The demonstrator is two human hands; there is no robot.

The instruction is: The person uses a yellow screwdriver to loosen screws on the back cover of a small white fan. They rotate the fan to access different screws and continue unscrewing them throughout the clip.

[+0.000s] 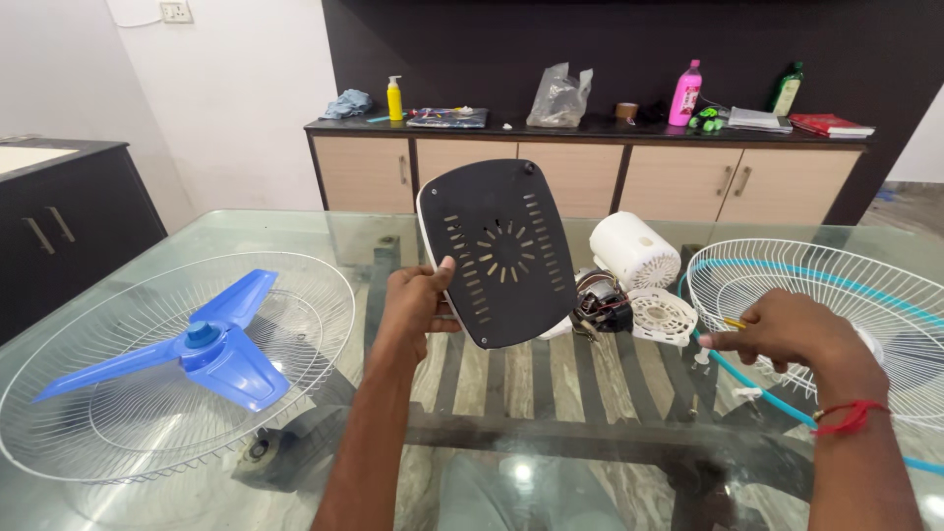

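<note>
My left hand (418,300) grips the lower left edge of a black vented base plate (501,251) with a white rim and holds it upright above the glass table (295,231). My right hand (787,329) hovers beside a white wire fan guard (836,285) with a teal rim, fingers closed on a small yellow-handled tool (734,323). Behind the plate lie a fan motor (600,303) with exposed windings, a white motor housing (634,249) and a round white vented cover (664,315).
On the left of the table a second white wire guard (128,433) lies flat with a blue three-blade fan blade (202,349) in it. A wooden sideboard (580,172) at the back carries bottles, a bag and books. A dark cabinet (59,226) stands at the left.
</note>
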